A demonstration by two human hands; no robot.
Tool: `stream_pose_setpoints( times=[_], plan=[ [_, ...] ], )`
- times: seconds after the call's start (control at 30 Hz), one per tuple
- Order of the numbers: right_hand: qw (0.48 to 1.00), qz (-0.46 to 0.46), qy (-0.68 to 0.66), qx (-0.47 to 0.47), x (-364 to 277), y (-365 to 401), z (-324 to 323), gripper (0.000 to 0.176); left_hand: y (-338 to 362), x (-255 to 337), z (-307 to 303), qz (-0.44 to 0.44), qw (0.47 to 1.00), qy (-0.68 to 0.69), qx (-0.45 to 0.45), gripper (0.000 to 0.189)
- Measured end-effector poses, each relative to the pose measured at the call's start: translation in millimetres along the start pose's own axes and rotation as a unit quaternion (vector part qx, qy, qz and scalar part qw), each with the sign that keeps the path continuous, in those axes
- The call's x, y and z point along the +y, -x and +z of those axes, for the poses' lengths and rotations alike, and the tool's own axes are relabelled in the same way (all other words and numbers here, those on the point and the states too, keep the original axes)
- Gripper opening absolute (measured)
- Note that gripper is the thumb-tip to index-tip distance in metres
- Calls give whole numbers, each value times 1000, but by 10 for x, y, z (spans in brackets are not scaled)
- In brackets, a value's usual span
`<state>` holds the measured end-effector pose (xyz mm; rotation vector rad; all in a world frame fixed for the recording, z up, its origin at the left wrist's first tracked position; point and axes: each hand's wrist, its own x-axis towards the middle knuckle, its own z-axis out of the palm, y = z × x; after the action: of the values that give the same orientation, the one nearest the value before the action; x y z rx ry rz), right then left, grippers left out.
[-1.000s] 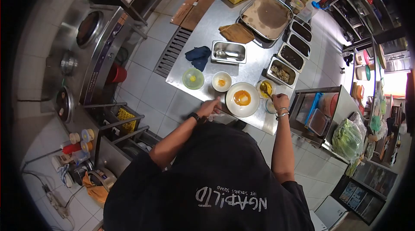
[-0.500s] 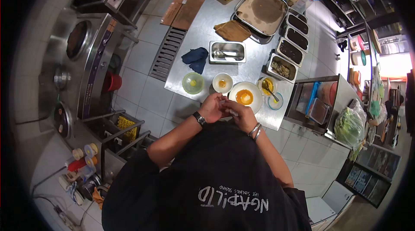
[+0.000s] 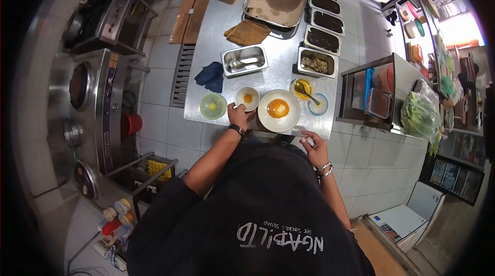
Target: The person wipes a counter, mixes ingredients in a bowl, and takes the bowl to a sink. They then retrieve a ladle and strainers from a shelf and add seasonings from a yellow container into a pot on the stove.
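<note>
My left hand (image 3: 238, 116) is closed on the near rim of a small white bowl (image 3: 254, 93) holding a little amber liquid. To its right sits a wide white bowl (image 3: 294, 113) with orange-brown liquid and a pale patch in it. A translucent green bowl (image 3: 207, 113) with something yellow in it stands left of my left hand. My right hand (image 3: 315, 148) is at the table's near edge, its fingers curled around a small whitish thing that I cannot make out. Beyond it are a cup of yellow liquid (image 3: 297, 91) with a spoon in it and a small clear dish (image 3: 316, 109).
On the steel table (image 3: 278, 62) are a metal pan (image 3: 223, 62) with a ladle inside, a dark blue cloth (image 3: 209, 77), a brown cloth (image 3: 247, 32) and a paper-lined tray (image 3: 258, 5). Several dark-filled metal pans (image 3: 325, 21) line the right edge. Stoves (image 3: 103, 136) stand left.
My hands were together in front of the bowls and have separated. The left has moved onto the small white bowl, the right out to the table's right edge. The view has shifted.
</note>
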<state>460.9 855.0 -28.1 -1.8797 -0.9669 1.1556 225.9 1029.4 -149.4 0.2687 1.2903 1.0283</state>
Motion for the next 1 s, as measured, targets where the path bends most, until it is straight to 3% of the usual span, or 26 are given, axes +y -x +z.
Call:
stream_pose_setpoints(
  times=[0.1,0.2,0.33,0.4,0.47,0.53,0.57,0.67,0.73,0.9,1.0],
  plan=[
    [999,13,-35,13,122,114,-112,26,89,166,31,4,1000,7,-26,37],
    [998,24,-55,17,228,112,-208,25,226,369,28,-8,993,21,-120,39],
    [999,2,-41,20,382,9,-329,26,455,493,132,19,987,0,-161,38],
    [998,6,-62,26,433,-50,-389,27,615,525,254,91,977,-68,-178,41],
    [999,-38,18,30,490,-112,-472,29,707,506,323,127,969,-112,-177,46],
    [999,-22,-27,29,458,-145,-530,31,633,398,286,329,877,-291,-192,50],
    [999,-18,-20,23,357,-130,-598,31,603,360,281,366,854,-324,-180,57],
    [998,6,-53,11,508,-188,-645,31,1039,496,577,397,796,-434,-141,61],
    [995,-77,-51,43,574,-225,-664,31,1220,527,693,363,805,-450,-134,66],
    [993,-87,-47,67,695,-240,-776,29,1484,555,782,454,706,-528,-128,71],
    [990,-105,-64,71,770,-248,-857,29,1589,561,800,498,674,-529,-129,73]
  ],
)
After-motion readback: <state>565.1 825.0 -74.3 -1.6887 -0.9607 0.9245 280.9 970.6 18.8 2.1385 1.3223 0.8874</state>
